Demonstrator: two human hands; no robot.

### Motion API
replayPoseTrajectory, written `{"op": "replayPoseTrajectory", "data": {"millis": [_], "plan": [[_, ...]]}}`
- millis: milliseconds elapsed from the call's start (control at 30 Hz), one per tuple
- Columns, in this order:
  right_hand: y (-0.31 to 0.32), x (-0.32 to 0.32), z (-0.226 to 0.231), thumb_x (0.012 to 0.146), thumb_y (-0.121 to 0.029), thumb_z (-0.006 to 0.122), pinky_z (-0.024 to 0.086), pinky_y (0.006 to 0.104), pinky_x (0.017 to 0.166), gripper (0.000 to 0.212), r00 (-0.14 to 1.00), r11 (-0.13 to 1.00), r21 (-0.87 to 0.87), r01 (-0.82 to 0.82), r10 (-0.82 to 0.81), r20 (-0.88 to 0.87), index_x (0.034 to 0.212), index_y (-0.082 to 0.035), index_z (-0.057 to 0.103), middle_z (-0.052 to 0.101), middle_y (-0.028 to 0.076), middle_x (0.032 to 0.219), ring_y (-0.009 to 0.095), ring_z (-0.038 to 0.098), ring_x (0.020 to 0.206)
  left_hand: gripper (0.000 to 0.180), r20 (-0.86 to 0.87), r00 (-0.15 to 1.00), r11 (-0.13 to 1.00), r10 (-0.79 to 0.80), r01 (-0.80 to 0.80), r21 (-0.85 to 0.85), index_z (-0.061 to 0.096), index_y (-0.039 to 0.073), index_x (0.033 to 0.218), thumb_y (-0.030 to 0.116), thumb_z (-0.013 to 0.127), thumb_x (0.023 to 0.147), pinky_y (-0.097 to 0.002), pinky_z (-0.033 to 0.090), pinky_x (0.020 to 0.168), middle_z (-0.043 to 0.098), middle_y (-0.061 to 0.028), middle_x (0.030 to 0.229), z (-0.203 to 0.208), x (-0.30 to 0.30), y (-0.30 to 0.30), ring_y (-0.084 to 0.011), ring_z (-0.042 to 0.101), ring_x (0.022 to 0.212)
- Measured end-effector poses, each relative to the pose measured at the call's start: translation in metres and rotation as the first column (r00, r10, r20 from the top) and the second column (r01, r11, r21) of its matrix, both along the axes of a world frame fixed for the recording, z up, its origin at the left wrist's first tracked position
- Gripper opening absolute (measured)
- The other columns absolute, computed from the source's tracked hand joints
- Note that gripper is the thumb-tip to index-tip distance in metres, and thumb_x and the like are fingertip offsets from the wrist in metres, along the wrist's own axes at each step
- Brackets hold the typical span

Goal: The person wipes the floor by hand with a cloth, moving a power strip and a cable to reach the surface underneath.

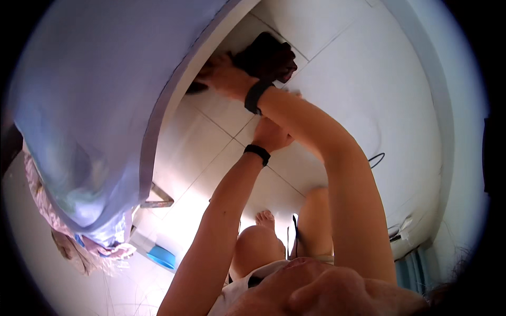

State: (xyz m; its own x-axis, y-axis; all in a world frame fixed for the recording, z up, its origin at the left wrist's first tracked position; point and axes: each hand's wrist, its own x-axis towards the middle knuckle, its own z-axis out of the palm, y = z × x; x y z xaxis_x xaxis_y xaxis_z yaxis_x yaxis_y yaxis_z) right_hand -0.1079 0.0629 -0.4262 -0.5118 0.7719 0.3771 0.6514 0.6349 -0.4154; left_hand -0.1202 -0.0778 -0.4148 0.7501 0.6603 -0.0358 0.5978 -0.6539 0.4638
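My right hand (226, 78) reaches far forward, a black band on its wrist, and grips a dark maroon cloth (268, 55) that lies on the white tiled floor (337, 79) at the edge of a bed. My left hand (271, 134), which also wears a black wristband, is lower and tucked against the underside of my right forearm. Its fingers are hidden there. The bed (89, 89) is covered with a pale blue sheet and fills the left side of the view.
A pink patterned cloth (45, 203) hangs off the bed's near corner. A metal bracket (158, 200) and a blue and white object (161, 256) lie on the floor below it. A black cable (377, 158) runs at the right. My knees and a bare foot (265, 218) are below.
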Motion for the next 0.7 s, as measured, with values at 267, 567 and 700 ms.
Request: {"op": "replayPoseTrajectory", "data": {"millis": [267, 567, 700], "plan": [[0.104, 0.124, 0.021, 0.095, -0.029, 0.055, 0.047, 0.0380, 0.094, 0.034, 0.968, 0.855, -0.476, 0.206, -0.248, -0.026, 0.119, -0.006, 0.062, 0.063, 0.018, 0.121, 0.031, 0.060, 0.108, 0.058, 0.102, 0.994, 0.998, 0.046, -0.051, 0.044, 0.051, 0.018, 0.136, 0.040, 0.063, 0.084, -0.0516, 0.021, 0.117, 0.043, -0.0037, 0.147, 0.015, 0.003, 0.001, -0.0273, 0.031, 0.141], [0.079, 0.025, -0.014, 0.094, -0.025, 0.052, 0.040, 0.0456, 0.101, 0.040, 0.951, 0.906, -0.289, 0.309, -0.290, 0.108, 0.127, -0.004, 0.056, 0.056, 0.015, 0.135, 0.035, 0.052, 0.121, 0.060, -0.099, 0.995, 1.000, 0.001, -0.002, -0.012, 0.047, 0.016, 0.141, 0.045, 0.057, 0.088, -0.0525, 0.014, 0.120, 0.039, -0.0052, 0.149, 0.007, -0.009, -0.002, -0.0300, 0.028, 0.143], [0.005, -0.072, 0.054, 0.095, -0.013, 0.050, 0.032, 0.0406, 0.113, 0.045, 0.919, 0.604, -0.758, -0.245, -0.105, -0.381, 0.139, -0.006, 0.047, 0.041, 0.012, 0.149, 0.032, 0.039, 0.136, 0.060, -0.127, 0.992, 0.996, -0.001, 0.013, 0.093, 0.044, 0.020, 0.145, 0.050, 0.050, 0.093, -0.0527, 0.012, 0.119, 0.030, -0.0041, 0.157, 0.002, -0.020, 0.006, -0.0269, 0.021, 0.147]]}}
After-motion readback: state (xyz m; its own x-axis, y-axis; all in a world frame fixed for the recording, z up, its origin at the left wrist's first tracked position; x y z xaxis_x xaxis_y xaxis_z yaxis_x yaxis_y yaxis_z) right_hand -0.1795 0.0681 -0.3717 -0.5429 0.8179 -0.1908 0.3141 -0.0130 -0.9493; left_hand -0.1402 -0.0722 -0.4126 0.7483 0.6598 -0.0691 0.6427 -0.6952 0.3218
